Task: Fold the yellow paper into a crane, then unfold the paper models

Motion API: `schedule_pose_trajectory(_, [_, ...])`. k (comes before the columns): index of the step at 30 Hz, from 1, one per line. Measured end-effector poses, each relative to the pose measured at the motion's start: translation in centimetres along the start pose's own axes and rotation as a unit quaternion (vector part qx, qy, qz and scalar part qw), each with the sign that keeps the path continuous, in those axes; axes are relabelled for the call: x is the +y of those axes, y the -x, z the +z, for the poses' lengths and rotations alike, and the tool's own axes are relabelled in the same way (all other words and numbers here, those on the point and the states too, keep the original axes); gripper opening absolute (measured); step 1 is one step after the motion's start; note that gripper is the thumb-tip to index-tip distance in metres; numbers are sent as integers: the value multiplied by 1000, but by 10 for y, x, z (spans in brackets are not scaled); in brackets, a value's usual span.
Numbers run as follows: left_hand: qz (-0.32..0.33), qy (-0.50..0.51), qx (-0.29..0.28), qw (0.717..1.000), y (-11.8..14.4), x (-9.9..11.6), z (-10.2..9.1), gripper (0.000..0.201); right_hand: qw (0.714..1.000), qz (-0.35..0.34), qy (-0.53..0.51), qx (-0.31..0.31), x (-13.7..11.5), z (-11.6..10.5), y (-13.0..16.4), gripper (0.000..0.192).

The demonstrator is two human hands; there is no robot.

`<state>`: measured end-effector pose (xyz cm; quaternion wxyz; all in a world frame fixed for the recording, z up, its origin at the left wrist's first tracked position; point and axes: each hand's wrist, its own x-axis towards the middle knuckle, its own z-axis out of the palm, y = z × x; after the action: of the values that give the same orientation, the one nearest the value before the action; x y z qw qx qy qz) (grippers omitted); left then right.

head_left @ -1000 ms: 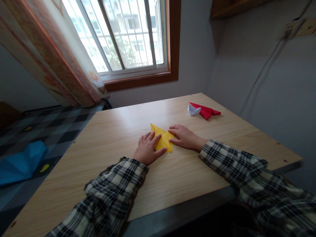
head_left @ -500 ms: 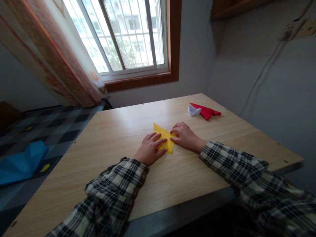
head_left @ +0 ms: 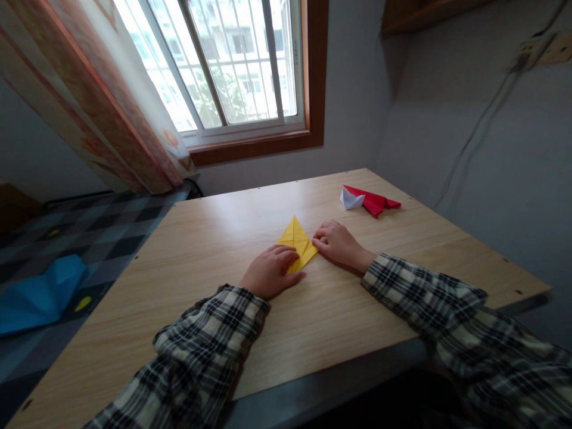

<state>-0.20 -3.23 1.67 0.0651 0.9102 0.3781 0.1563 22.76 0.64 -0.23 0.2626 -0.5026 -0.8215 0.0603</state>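
Note:
A folded yellow paper (head_left: pixel 297 240), pointed like a kite, lies flat on the wooden table (head_left: pixel 214 238) with its tip toward the window. My left hand (head_left: pixel 271 271) rests on its near left part, fingers curled over the paper. My right hand (head_left: pixel 336 241) pinches the paper's right corner with its fingertips. Both sleeves are checked flannel.
A red folded paper (head_left: pixel 374 202) and a small white folded paper (head_left: pixel 350 199) lie at the table's far right, near the wall. A blue folded sheet (head_left: pixel 40 293) lies on the chequered floor at left. A curtain hangs by the window behind the table.
The yellow paper has turned under both hands, so its tip now points toward the window. My left fingers have curled in and my right hand has shifted a little.

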Motion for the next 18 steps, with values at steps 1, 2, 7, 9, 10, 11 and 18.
schedule_pose_trajectory(1, [-7, -1, -4, 1000, 0, 1, -1, 28, 1000, -1, -1, -1, 0, 0, 0, 23])
schedule_pose_trajectory(2, [-16, -2, -7, 1000, 0, 1, -1, 27, 1000, -2, -1, -2, 0, -1, 0, 23])
schedule_pose_trajectory(7, [-38, -16, -8, 999, -1, 3, -2, 15, 1000, -4, 3, 1, -2, -3, 0, 24])
schedule_pose_trajectory(9, [-23, -27, -3, 999, -1, 4, -2, 10, 1000, -5, 1, 2, -1, -3, 0, 25])
schedule_pose_trajectory(10, [-17, -34, -1, 999, -1, 4, -2, 10, 1000, -5, 0, 3, -1, -2, 0, 25])
schedule_pose_trajectory(11, [-14, -39, -1, 999, 0, 4, -2, 12, 1000, -4, 0, 3, -1, -2, 0, 25])
schedule_pose_trajectory(18, [-18, -49, -2, 999, -1, 2, -1, 9, 1000, -12, -13, -6, 0, -1, -1, 24])
